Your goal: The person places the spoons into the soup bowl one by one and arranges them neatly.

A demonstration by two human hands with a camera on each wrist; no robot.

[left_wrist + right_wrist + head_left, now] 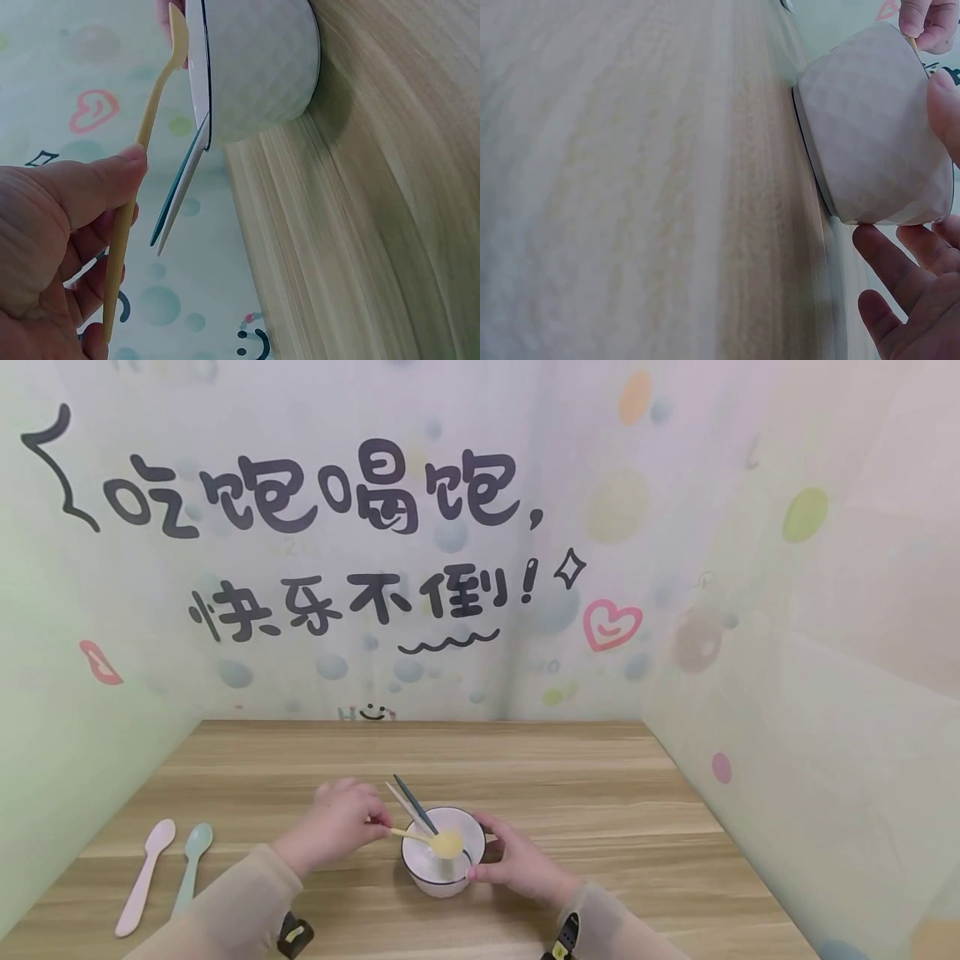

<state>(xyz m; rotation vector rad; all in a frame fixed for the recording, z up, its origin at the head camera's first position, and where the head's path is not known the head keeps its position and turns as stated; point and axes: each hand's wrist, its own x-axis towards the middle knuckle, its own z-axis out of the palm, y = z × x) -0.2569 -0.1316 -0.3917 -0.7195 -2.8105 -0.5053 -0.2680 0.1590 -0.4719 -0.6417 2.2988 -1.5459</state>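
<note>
My left hand [341, 822] pinches the handle of a yellow spoon [124, 232] between thumb and fingers. The spoon's head overlaps the mouth of a white bowl [437, 887] in the head view. This bowl has a dark rim and a diamond-patterned outside, and it stands upright on the table. On its right side my right hand [525, 864] holds it, thumb near the rim and fingertips against the wall. A dark teal handle [411, 797] and a white handle [174, 214] lean out over the rim; their other ends are hidden inside.
Left of the bowl, a pink spoon [141, 887] and a mint green spoon [193, 858] lie on the wooden table [600, 777]. The left sleeve covers the green spoon's handle end. A printed wall [480, 685] rises behind the table, with side walls at left and right.
</note>
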